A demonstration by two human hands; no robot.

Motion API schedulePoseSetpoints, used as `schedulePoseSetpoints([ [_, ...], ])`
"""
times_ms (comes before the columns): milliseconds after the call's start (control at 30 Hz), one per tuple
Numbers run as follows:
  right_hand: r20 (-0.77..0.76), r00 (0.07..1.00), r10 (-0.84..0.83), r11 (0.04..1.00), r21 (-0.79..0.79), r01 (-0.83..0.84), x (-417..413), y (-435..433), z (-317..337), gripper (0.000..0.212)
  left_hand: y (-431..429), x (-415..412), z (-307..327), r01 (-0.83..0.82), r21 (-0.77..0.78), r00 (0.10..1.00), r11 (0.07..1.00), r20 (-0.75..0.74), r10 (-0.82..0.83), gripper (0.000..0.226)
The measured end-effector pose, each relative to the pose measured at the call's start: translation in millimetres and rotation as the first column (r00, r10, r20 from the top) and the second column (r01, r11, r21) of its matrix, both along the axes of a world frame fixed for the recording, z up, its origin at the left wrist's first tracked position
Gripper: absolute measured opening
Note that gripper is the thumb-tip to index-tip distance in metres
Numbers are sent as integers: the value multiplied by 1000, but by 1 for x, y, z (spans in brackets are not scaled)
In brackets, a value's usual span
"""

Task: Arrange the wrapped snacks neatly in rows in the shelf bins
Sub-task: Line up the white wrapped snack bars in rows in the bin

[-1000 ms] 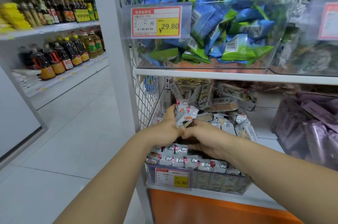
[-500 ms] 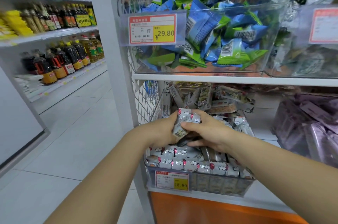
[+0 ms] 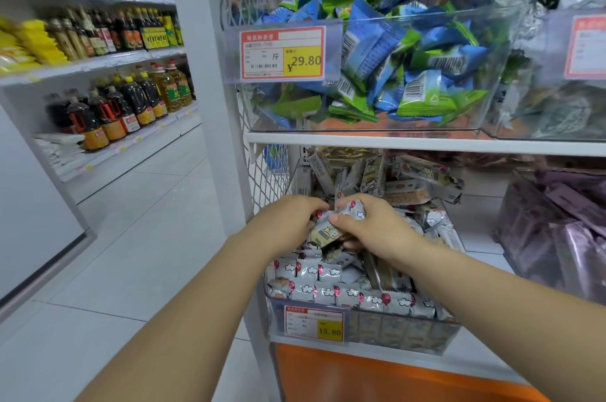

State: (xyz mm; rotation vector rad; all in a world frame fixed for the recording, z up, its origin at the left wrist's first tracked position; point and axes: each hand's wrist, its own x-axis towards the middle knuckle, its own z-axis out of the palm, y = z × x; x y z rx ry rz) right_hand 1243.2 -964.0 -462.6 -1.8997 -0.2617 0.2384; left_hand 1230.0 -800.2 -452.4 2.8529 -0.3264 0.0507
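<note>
Curling fingers (image 3: 347,221) round a bunch of wrapped snacks (image 3: 328,232), the left hand (image 3: 288,226) and right hand (image 3: 377,231) are holding it over the clear bin (image 3: 403,327), at 12 o'clock from the neat rows (image 3: 344,298). The packs are looking light and slippery, so gripping their middles seems best.

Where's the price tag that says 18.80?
In the head view, the 18.80 price tag hangs on the front of the lower clear bin, at its left end, below the left hand and above the orange panel.

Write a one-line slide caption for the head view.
The left hand and right hand grip a clutch of snacks above the lower bin, whose front rows are already lined up.
</note>
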Motion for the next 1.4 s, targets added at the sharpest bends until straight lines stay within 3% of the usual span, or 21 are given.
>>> schedulePoseSetpoints([
  [100,306,952,0,962,-259,84,-9,-10,10,31,-2,5,-4,1,40,999,999,52,-3,40],
  [233,415,906,85,907,-408,102,-20,-24,20,30,-4,10,-9,-7,141,993,990,118,-10,28],
  [367,403,911,89,896,-432,104,-18,-33,23,29,-9,11,-12,-4,224,988,975,151,-31,9],
  [567,411,907,97,899,-427,98,-14,-41,24,32,-3,11,-12,16,256,996,967,86,-39,23],
  [800,441,893,85,902,-414,119,-9,-32,25,41,-1,1,-1,-12,400,982,916,180,-66,18],
  [967,496,852,167,871,-480,109,-5,-11,21,44,-3,-12,-1,-25,380,986,924,161,-40,24],
  [1167,426,853,302,803,-596,13,15,13,15,46,-2,-10,-2,-20,398,990,917,136,-38,25],
  [1267,345,876,337,754,-656,-32,26,25,8,34,-5,-14,1,-74,380,988,922,156,15,19],
  [1400,258,888,380,718,-688,-107,33,31,-2,21,-6,-14,-5,-122,373,987,920,146,71,26],
])
